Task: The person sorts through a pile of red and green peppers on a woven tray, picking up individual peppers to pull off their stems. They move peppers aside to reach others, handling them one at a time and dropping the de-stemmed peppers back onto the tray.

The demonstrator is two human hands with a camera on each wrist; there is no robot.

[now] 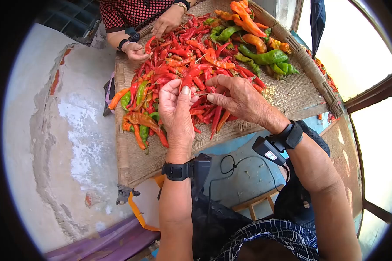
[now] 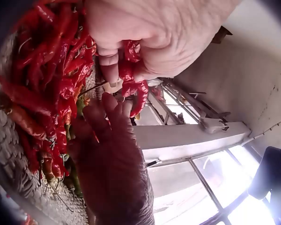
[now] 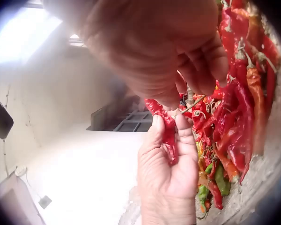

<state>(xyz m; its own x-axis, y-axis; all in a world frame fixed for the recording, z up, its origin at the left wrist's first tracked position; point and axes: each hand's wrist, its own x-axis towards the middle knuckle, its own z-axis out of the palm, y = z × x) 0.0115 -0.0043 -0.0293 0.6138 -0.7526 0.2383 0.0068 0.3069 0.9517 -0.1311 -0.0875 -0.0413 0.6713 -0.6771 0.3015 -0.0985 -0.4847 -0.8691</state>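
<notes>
Between the thumb and fingers of my left hand (image 1: 177, 114) a wrinkled red pepper (image 3: 168, 136) is pinched, its thin stem sticking out sideways. My right hand (image 1: 244, 101) is right beside it, thumb and forefinger closed together at the stem (image 3: 193, 105). In the left wrist view the curled pepper (image 2: 139, 96) hangs by the left hand (image 2: 154, 37), with the right hand (image 2: 114, 164) close to the stem. Both hands are over a heap of red peppers (image 1: 178, 61) on a woven tray (image 1: 292, 93).
Green and orange peppers (image 1: 265, 56) lie at the tray's far right. Across the tray, another person's hands (image 1: 137, 51) touch the heap. Pale seeds (image 1: 270, 92) are scattered right of the heap. A wooden stool (image 1: 259, 201) and a black cable (image 1: 235, 165) are below.
</notes>
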